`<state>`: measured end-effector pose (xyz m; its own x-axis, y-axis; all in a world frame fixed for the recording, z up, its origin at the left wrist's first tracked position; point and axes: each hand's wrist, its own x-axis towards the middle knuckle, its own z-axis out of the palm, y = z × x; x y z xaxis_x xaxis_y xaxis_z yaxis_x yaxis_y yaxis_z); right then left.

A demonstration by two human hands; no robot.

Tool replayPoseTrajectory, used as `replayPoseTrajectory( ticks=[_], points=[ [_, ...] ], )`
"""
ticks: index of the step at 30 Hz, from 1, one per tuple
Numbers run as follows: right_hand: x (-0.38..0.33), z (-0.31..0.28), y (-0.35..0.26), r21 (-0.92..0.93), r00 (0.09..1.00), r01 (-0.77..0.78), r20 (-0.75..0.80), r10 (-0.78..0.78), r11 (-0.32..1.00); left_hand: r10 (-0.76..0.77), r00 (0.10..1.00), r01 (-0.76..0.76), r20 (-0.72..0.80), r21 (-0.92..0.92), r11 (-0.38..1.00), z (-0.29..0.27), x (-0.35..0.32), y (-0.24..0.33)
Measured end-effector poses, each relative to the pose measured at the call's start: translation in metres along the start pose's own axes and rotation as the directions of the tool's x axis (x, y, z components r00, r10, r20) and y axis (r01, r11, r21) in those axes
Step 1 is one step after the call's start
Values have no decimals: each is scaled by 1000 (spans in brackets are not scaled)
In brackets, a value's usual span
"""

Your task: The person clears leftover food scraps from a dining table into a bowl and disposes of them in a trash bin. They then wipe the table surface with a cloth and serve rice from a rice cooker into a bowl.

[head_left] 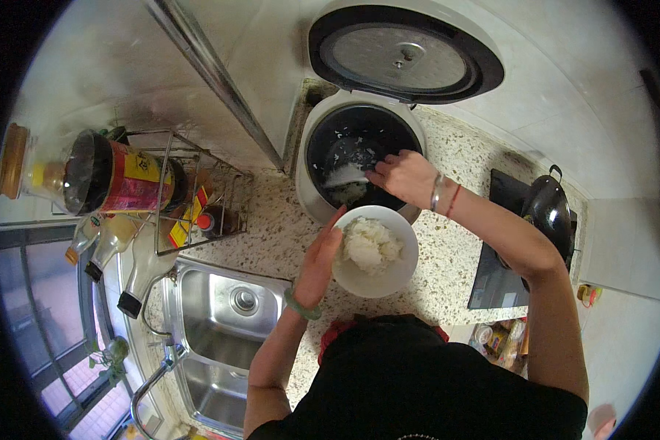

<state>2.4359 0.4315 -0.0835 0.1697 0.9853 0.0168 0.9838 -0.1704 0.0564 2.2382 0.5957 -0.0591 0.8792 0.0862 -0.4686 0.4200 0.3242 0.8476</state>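
Observation:
My left hand (322, 258) is closed on the left rim of a white bowl (374, 284). Cooked white rice (370, 246) is heaped inside the bowl, which is level with the front of a rice cooker (310, 192). Over the cooker's dark inner pot (326, 143) my right hand (405, 178) is closed on a pale, translucent rice paddle (347, 174). The paddle's blade is down in the pot, beside a little rice left on the bottom, and grains cling to the pot wall. Its handle is mostly hidden by my fingers.
The cooker's lid (407, 59) stands raised at the back. To the left are a wire rack (231, 183) with bottles and a double steel sink (224, 323) with a tap (143, 389). A black wok (548, 213) sits on a dark hob (495, 257) at right.

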Motion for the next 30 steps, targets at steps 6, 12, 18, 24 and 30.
replayPoseTrajectory(
  ticks=[6,12,18,24,30],
  points=[
    [-12,-21,10,-66,974,-223,13,224,973,-15,1000,16,11,-38,999,-2,-2,-2],
    [17,3,12,-72,966,-249,49,253,966,-24,1000,24,10,-16,1000,-2,-1,0],
    [-17,-24,-4,-53,992,-56,106,62,997,-29,999,28,17,16,999,-1,0,2],
    [9,-16,29,-128,947,-307,55,316,943,-5,999,4,44,19,1000,3,1,6],
    [1,-35,31,35,873,-394,328,362,919,-20,999,17,44,63,998,3,-1,9]
  ],
)
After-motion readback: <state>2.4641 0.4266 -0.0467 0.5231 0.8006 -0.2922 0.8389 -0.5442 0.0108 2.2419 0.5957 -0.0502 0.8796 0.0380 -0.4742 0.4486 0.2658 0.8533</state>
